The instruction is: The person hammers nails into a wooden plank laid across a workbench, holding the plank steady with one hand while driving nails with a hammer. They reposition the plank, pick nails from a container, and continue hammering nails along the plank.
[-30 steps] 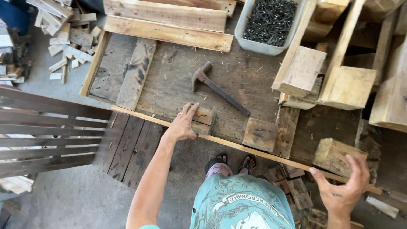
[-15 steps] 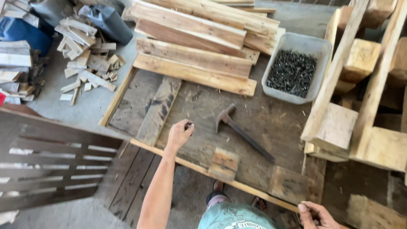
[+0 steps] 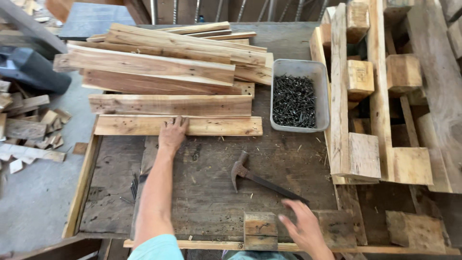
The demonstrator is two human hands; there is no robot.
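Note:
My left hand (image 3: 172,133) lies flat on the nearest wooden plank (image 3: 216,126), fingers spread over its near edge. That plank lies in front of a stack of longer planks (image 3: 159,62). Low in the view, my right hand (image 3: 305,230) hovers with fingers apart, just right of a small wooden block (image 3: 260,230) and close to the handle end of a claw hammer (image 3: 262,179). The hammer rests on the dark workbench (image 3: 207,188). Neither hand holds anything.
A grey plastic tub of dark nails (image 3: 298,98) stands right of the planks. A pallet frame with blocks (image 3: 370,106) fills the right side. Several loose nails (image 3: 134,185) lie on the bench at left. Wood offcuts (image 3: 29,130) litter the floor.
My view has swung forward over the bench. My left hand has reached from the front edge up onto the nearest plank. My right hand has come in toward the hammer handle.

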